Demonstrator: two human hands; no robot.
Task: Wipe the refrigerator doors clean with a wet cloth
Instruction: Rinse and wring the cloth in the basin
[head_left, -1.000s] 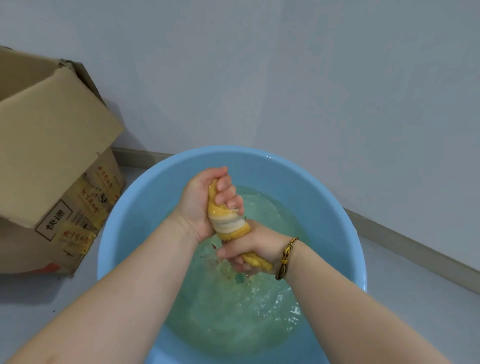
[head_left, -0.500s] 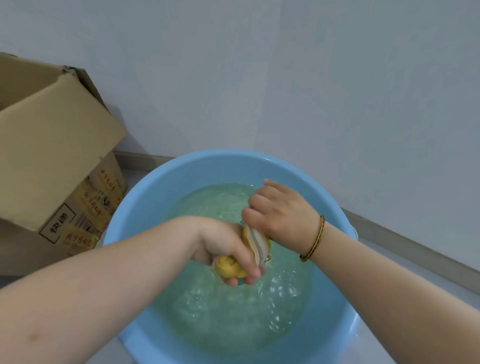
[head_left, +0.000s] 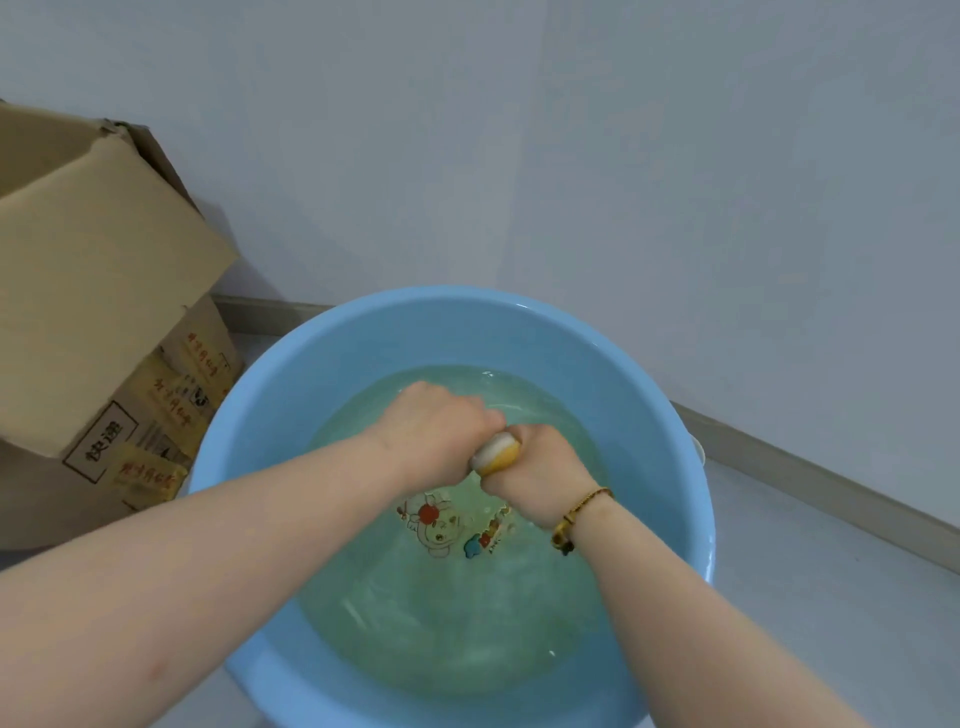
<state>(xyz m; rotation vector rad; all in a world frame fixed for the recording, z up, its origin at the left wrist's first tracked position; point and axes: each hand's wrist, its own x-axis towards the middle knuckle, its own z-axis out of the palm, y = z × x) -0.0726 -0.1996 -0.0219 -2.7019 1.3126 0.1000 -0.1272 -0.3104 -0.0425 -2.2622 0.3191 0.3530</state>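
Over basin (head_left: 363, 332), cloth (head_left: 496, 453) seems clamped btwn left hand (head_left: 436, 431), right hand (head_left: 540, 467).

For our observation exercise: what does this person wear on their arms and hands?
Both forearms are bare: no sleeves, no gloves. The left hand wears nothing visible; the wrist of the right hand carries a thin braided bracelet, yellow and dark.

The cloth (head_left: 496, 453) is seen only as a small bulge, yellow with a white band, squeezed between two fists. It is gripped at one end by the left hand (head_left: 436, 428) and at the other by the right hand (head_left: 540, 467), so most of it is hidden. It appears to be twisted into a tight roll. It is held just above the water (head_left: 441, 623) in the blue basin (head_left: 363, 322), near the middle.
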